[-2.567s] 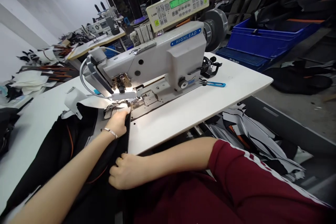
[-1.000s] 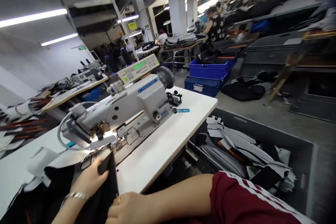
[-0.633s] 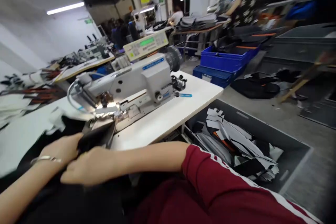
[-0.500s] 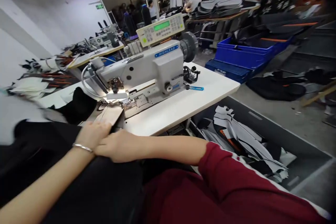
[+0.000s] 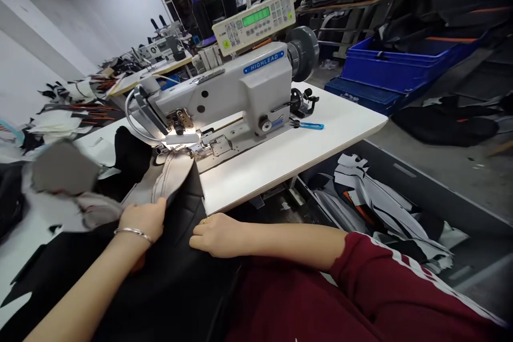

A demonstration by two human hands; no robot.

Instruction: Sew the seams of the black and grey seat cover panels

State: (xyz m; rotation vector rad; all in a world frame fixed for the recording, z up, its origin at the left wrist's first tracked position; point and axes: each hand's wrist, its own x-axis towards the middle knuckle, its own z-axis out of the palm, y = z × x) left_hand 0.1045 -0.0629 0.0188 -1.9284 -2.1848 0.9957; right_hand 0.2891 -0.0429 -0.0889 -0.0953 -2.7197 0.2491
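Black fabric panel with a grey padded edge (image 5: 176,235) lies across the near side of the white sewing table (image 5: 304,144) and spills down over the person's lap, its grey end reaching up to the needle area of the grey-white industrial sewing machine (image 5: 232,91). The left hand (image 5: 144,219), with a thin silver bracelet at the wrist, rests on the panel just below the grey padded strip, fingers curled on the cloth; whether it pinches the cloth cannot be told. The right hand (image 5: 214,235), with a ring on one finger, lies knuckles up on the black fabric at the table's front edge, fingers bent and pressing the fabric rather than closed round it. A beige control box with a green display (image 5: 254,21) sits above the machine. Blue-handled snips (image 5: 310,126) lie on the table right of the machine. To the right, a grey bin of cut grey and black pieces (image 5: 385,203) stands on the floor, with blue plastic crates (image 5: 396,64) farther back.
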